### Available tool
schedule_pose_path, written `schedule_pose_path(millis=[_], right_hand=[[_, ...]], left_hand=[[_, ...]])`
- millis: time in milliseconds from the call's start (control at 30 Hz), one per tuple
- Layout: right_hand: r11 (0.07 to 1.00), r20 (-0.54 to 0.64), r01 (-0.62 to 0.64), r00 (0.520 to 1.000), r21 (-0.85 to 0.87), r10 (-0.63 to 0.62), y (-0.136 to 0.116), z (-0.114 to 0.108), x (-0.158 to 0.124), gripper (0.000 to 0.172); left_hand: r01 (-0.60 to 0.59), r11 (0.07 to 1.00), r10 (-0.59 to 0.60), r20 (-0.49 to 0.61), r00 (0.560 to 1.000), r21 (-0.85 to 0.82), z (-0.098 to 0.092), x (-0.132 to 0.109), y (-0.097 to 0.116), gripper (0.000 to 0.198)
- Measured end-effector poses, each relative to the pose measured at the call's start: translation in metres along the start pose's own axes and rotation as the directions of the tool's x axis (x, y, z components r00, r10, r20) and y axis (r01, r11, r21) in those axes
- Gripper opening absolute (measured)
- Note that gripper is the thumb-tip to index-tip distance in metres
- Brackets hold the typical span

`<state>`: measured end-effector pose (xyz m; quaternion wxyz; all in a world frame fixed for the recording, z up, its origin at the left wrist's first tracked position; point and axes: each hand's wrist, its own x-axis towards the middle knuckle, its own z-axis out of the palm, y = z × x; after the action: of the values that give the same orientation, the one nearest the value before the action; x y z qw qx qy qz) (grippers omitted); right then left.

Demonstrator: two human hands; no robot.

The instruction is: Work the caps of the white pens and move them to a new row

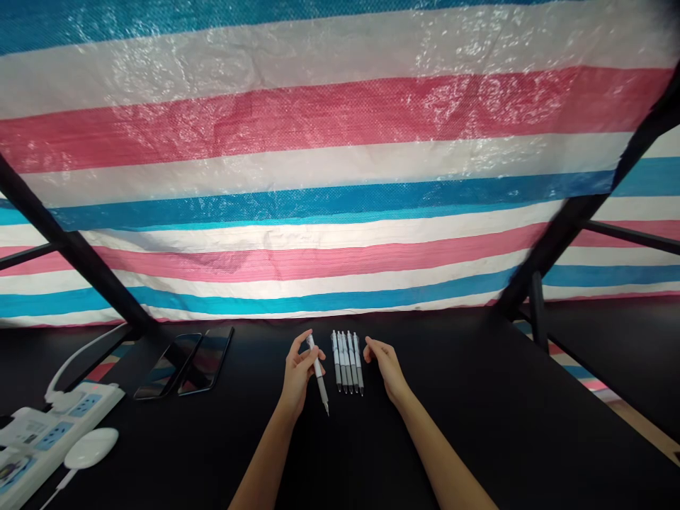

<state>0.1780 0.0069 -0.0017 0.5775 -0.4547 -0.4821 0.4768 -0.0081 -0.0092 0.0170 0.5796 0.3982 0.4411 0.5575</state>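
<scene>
Gripping a white pen with a grey lower barrel and slim metal tip, the left hand holds it closed in its fingers, tip down, just left of a row of five matching pens lying side by side on a black table. The right hand stands open, its fingertips just right of the row.

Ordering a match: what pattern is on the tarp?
The tarp has horizontal blue, white and pink stripes; the head view shows it best.
</scene>
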Motion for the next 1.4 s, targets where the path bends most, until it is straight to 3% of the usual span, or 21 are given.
schedule_pose_path(millis=[133, 233, 367, 567, 700, 867, 1100, 1400], right_hand=[[0.999, 0.014, 0.013, 1.0, -0.03, -0.013, 0.002, 0.001, 0.001, 0.046], [0.995, 0.029, 0.015, 1.0, -0.094, -0.013, 0.005, 0.0, 0.002, 0.044], [0.939, 0.104, 0.087, 0.993, -0.333, -0.055, 0.008, -0.003, 0.001, 0.035], [0.703, 0.271, 0.266, 0.956, -0.66, -0.107, 0.003, -0.003, -0.005, 0.023], [0.612, 0.299, 0.286, 0.951, -0.737, -0.085, 0.001, -0.002, -0.007, 0.016], [0.584, 0.308, 0.281, 0.95, -0.762, -0.055, 0.001, -0.003, -0.007, 0.014], [0.576, 0.306, 0.28, 0.951, -0.768, -0.054, 0.003, -0.004, -0.006, 0.013], [0.577, 0.299, 0.278, 0.952, -0.768, -0.06, 0.001, -0.004, -0.007, 0.013]], left_hand=[[-0.027, 0.995, 0.03, -0.035, 0.999, 0.092, -0.001, 0.002, -0.003, 0.071], [-0.081, 0.95, 0.1, -0.048, 0.994, 0.301, -0.005, 0.005, -0.008, 0.081], [-0.162, 0.763, 0.242, -0.044, 0.969, 0.625, -0.015, 0.01, -0.015, 0.07], [-0.006, 0.492, 0.226, -0.121, 0.967, 0.871, -0.028, 0.014, -0.011, 0.053], [0.046, 0.33, 0.221, -0.124, 0.967, 0.943, -0.028, 0.011, -0.008, 0.048], [0.041, 0.195, 0.239, -0.088, 0.967, 0.98, -0.028, 0.009, -0.008, 0.039], [0.022, 0.152, 0.276, -0.064, 0.959, 0.988, -0.032, 0.011, -0.009, 0.032], [-0.048, 0.069, 0.411, 0.016, 0.912, 0.996, -0.038, 0.015, -0.015, 0.03]])
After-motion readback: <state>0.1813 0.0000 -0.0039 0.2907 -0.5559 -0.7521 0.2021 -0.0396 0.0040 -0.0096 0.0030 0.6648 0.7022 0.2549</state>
